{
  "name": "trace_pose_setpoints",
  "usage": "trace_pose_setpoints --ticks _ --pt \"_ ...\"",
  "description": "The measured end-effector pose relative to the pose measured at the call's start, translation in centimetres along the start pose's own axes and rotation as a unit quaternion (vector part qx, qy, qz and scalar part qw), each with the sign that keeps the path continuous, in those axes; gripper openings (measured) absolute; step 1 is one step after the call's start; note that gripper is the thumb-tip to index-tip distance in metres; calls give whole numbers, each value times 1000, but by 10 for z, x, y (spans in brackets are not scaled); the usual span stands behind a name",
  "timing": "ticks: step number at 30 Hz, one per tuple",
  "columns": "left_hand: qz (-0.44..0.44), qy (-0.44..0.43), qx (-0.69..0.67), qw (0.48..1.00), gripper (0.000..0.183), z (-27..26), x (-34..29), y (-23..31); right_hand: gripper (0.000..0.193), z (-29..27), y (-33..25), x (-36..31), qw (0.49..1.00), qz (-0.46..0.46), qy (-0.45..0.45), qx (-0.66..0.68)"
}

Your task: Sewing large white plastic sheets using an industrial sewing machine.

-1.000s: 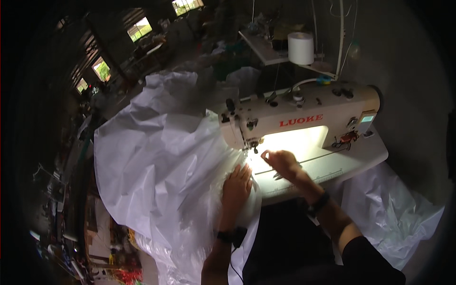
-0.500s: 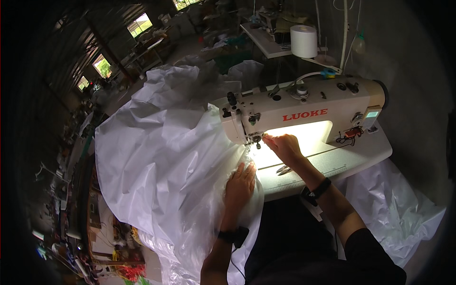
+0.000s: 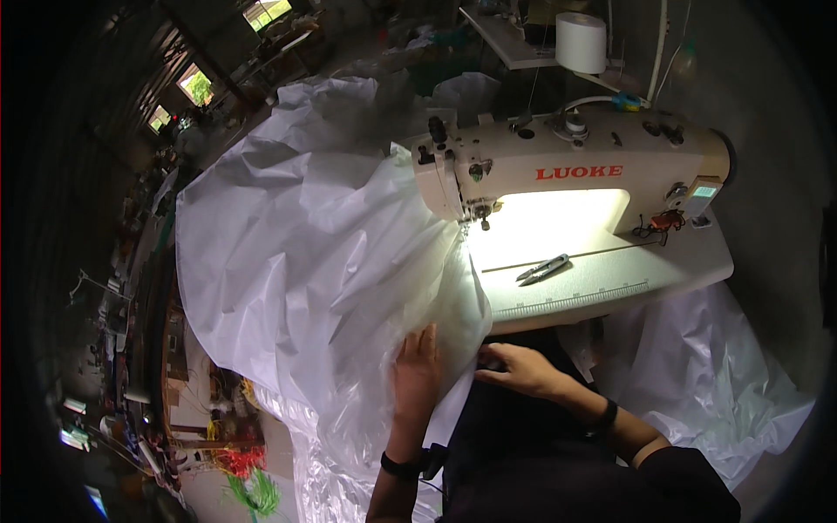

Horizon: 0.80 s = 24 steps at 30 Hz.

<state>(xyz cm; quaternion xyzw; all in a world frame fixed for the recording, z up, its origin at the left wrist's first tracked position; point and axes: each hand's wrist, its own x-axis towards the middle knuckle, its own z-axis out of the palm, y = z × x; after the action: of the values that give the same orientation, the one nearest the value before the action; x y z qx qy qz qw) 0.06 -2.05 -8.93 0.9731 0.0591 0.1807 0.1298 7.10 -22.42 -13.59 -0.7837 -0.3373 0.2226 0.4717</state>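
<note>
A large white plastic-like sheet (image 3: 305,235) spreads in loose folds to the left of the sewing machine (image 3: 571,157). Its gathered part runs under the needle area at the machine's left end. My left hand (image 3: 417,370) lies on the sheet with its fingers stretched out, below the machine head. Close to its right, my right hand (image 3: 527,370) is at the sheet's near edge, fingers and thumb curled around it; the fingertips are partly hidden. Thread snips (image 3: 542,270) with dark handles rest on the lit machine bed (image 3: 610,270).
A white thread cone (image 3: 581,44) stands behind the machine. More white sheeting (image 3: 706,366) hangs at the right below the bed. A side table (image 3: 510,44) is at the back. Red strands (image 3: 240,460) and green strands (image 3: 255,495) lie at the lower left.
My right hand has come down from beside the needle area to the sheet's near edge. My left hand has slid toward me over the sheet. The view has shifted slightly.
</note>
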Motion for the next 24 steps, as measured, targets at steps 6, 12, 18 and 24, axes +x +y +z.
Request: trace_pose_setpoints --ticks 6,12,18,24 --pt "-15 29 26 999 16 -20 7 5 51 67 43 24 920 64 60 382" --pt "-151 -170 -367 902 10 -30 -3 36 17 36 11 -41 864 53 -148 478" --pt "-206 -163 -475 840 19 -43 -16 58 71 38 30 -22 956 132 133 224" --pt "197 -196 -320 906 40 -80 -31 30 39 48 21 -18 879 23 -140 455"
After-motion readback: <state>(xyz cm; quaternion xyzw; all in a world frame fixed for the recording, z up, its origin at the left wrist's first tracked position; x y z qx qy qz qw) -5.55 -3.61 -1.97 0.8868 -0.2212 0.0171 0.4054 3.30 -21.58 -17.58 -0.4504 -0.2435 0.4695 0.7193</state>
